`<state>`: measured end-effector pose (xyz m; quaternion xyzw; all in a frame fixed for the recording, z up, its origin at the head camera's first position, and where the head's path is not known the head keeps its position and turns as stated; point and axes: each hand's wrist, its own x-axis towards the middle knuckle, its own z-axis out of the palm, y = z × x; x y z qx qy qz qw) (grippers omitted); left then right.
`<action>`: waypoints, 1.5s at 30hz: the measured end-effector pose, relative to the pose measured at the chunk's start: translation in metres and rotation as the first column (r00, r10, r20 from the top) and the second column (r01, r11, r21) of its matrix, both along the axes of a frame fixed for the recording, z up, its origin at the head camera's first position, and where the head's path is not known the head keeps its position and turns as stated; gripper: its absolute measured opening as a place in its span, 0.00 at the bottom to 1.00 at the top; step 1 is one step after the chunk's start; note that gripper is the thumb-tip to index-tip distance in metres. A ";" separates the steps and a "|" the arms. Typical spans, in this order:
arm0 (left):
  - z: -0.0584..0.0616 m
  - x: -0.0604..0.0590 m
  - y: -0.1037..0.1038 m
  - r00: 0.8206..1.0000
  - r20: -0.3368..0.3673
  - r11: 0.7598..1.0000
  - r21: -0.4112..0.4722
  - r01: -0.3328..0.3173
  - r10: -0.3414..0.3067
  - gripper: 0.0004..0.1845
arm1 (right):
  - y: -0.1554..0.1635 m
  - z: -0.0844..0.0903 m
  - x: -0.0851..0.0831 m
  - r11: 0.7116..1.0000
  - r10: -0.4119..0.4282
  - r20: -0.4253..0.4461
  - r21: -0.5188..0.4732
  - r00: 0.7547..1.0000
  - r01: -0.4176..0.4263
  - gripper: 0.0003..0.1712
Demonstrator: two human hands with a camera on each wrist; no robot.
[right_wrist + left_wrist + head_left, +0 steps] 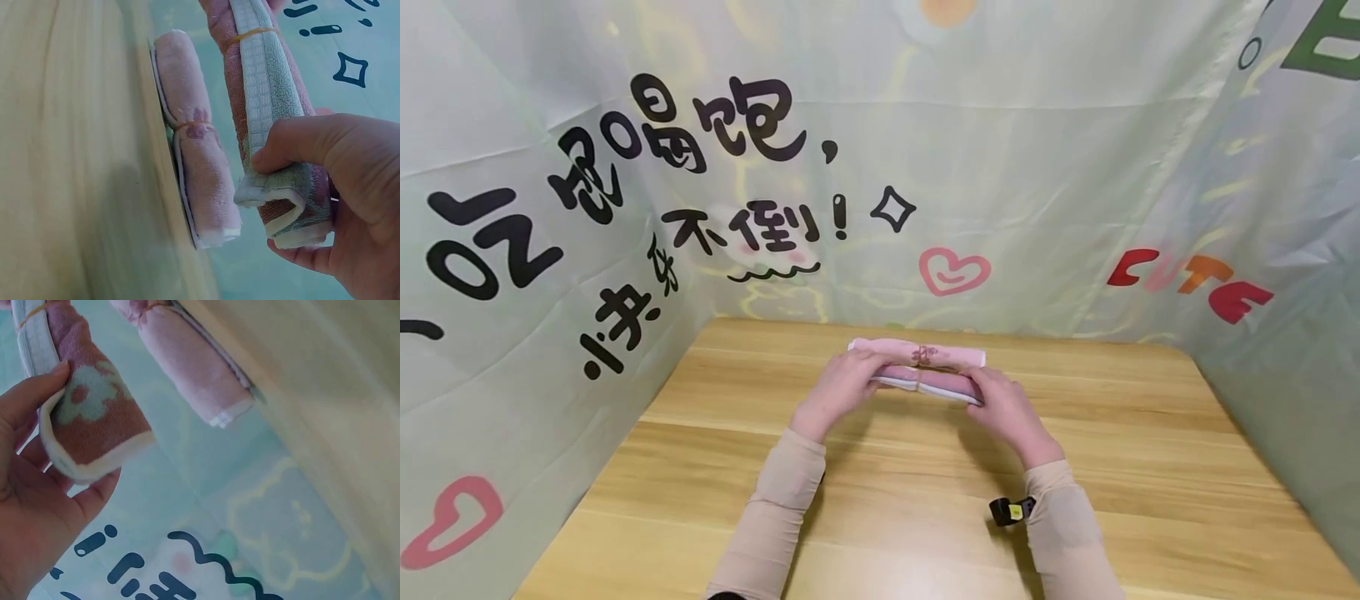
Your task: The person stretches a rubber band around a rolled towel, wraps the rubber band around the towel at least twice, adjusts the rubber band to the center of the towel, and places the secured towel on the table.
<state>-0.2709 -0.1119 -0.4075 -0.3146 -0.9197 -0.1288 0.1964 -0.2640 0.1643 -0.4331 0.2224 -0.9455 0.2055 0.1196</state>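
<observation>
A rolled towel (951,385), dusky pink with a pale border and a band round its middle, is held by both hands at its two ends. My left hand (842,387) grips the left end; in the left wrist view the thumb lies on the pale edge beside a light flower pattern on the towel (94,406). At the right end my right hand (1007,410) pinches the towel (275,112), thumb on its pale strip. Just behind lies a second rolled towel (955,357), light pink with a darker motif, banded at the middle, on the table.
The wooden table (887,500) reaches back to a printed fabric backdrop (1037,183) with lettering and hearts, which also stands along both sides. A small black device (1009,511) is strapped at the right wrist.
</observation>
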 end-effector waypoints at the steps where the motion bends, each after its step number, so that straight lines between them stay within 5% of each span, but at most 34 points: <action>1: 0.001 -0.002 -0.001 1.000 -0.005 1.000 0.001 0.019 -0.019 0.19 | 0.001 0.001 -0.001 1.000 -0.001 -0.004 -0.002 1.000 0.001 0.27; 6: 0.006 -0.010 -0.009 0.996 0.065 0.998 0.012 0.057 -0.058 0.21 | 0.003 0.003 -0.007 0.999 0.011 -0.005 -0.032 1.000 -0.011 0.27; 13: 0.007 -0.022 -0.012 0.988 0.154 1.000 -0.013 0.026 -0.024 0.20 | 0.009 0.004 -0.018 0.998 0.015 0.007 -0.057 1.000 -0.015 0.25; 21: 0.003 -0.027 -0.013 0.995 0.022 0.994 -0.036 -0.099 0.100 0.15 | 0.016 0.006 -0.025 0.998 -0.003 -0.132 -0.060 0.991 -0.004 0.22; 26: -0.003 -0.030 -0.015 0.986 -0.082 0.989 -0.008 -0.145 0.144 0.16 | 0.018 0.003 -0.028 0.997 -0.043 -0.238 -0.071 0.970 0.027 0.22; 32: -0.010 -0.034 -0.019 0.970 -0.139 0.980 0.035 -0.196 0.199 0.17 | 0.013 -0.003 -0.028 0.996 -0.075 -0.264 -0.068 0.962 0.059 0.24; 45: -0.018 -0.038 -0.025 0.962 0.065 0.964 -0.009 -0.266 0.266 0.16 | 0.001 -0.011 -0.026 0.990 -0.137 -0.159 0.010 0.978 0.140 0.22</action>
